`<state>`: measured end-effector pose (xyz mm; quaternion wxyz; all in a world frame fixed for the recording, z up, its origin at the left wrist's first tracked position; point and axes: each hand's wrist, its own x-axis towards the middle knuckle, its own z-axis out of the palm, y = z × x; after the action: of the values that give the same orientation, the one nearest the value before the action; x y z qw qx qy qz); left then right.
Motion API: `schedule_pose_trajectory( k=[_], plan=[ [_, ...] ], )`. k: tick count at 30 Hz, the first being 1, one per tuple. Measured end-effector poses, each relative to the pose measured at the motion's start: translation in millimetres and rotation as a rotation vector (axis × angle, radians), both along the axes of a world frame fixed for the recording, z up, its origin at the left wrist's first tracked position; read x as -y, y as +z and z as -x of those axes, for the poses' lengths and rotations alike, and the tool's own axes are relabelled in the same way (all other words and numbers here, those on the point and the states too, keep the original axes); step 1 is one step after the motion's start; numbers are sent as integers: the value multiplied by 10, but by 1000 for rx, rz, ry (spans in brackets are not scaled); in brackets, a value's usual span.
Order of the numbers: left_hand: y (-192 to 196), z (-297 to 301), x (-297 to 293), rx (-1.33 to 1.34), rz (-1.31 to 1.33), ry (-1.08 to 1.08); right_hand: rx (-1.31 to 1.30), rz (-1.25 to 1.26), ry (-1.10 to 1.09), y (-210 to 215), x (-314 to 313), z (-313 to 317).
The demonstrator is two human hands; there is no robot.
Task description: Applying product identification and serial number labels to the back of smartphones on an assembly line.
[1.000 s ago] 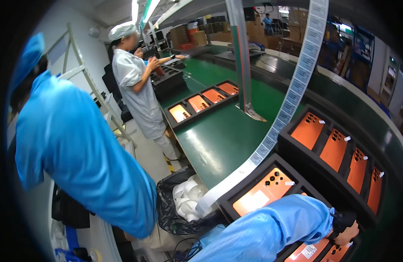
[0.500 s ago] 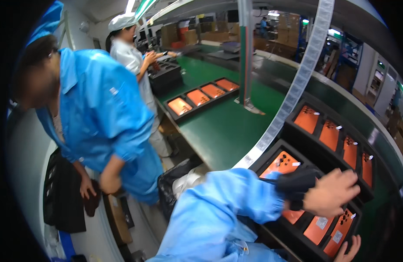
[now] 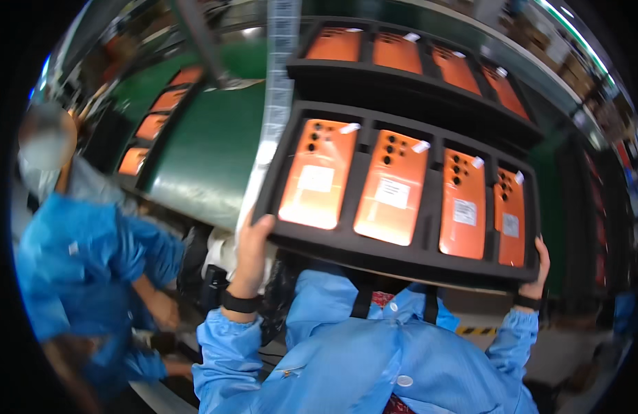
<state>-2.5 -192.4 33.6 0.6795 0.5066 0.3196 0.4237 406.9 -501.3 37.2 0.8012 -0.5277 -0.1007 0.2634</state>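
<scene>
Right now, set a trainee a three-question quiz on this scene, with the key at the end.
1. How many orange phones lie in the nearest black tray?
2. True or false: the left hand and right hand hold opposite ends of that tray.
3. What is on the back of each phone in it? A: a red ribbon. B: a white label. C: a green cap.

Key: 1: four. 2: true. 3: B.

A long white strip of paper labels [image 3: 281,76] hangs before the glossy green desk [image 3: 208,152], near a grey metal post [image 3: 197,38]. A blue-coated co-worker [image 3: 77,241] is at left.
</scene>
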Motion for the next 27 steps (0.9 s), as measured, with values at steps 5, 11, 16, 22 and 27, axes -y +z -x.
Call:
schedule_pose_trajectory(
  k=[5, 11, 16, 22, 27],
  plan=[
    [-140, 199, -275, 152, 295, -134, -45, 98, 57, 194, -216, 209],
    [-27, 327, -359, 34, 339, -112, 20, 153, 189, 14, -125, 74],
    [155, 415, -348, -255, 351, -242, 148, 425, 243, 158, -38, 25],
    [301, 356, -410, -350, 431, -242, -84, 415, 314, 326, -225, -140],
    [152, 664, -533, -285, 630, -296, -108, 428, 347, 532, -206, -284]
  ],
)
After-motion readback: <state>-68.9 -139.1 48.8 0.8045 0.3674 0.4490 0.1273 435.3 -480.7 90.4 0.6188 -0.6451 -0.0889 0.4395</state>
